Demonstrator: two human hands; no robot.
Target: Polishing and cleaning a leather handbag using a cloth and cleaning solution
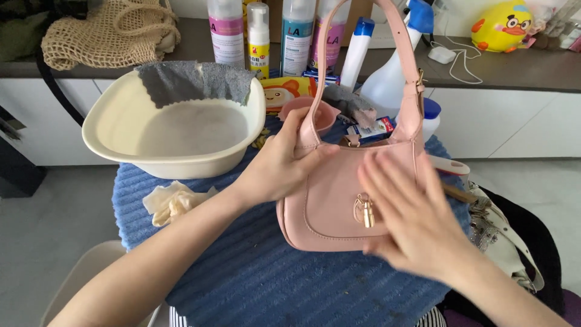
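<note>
The pink handbag (330, 206) stands upright mid-towel, near the blue towel's (254, 272) right edge. The left hand (281, 163) grips its strap base; the right hand (408, 215), fingers spread and blurred, lies flat on its front. The basin (121, 142) sits at the towel's back left, a crumpled cloth (172, 200) beside it; the bag looks dry.

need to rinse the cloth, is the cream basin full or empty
Empty as far as shows: the cream basin has a bare, dry-looking bottom, with a grey cloth draped over its rim.

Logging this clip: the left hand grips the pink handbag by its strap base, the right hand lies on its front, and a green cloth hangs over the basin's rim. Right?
Not quite: the head view shows the cloth on the cream basin is grey, not green. The left hand does grip the pink handbag at the strap base, and the right hand lies on its front.
</note>
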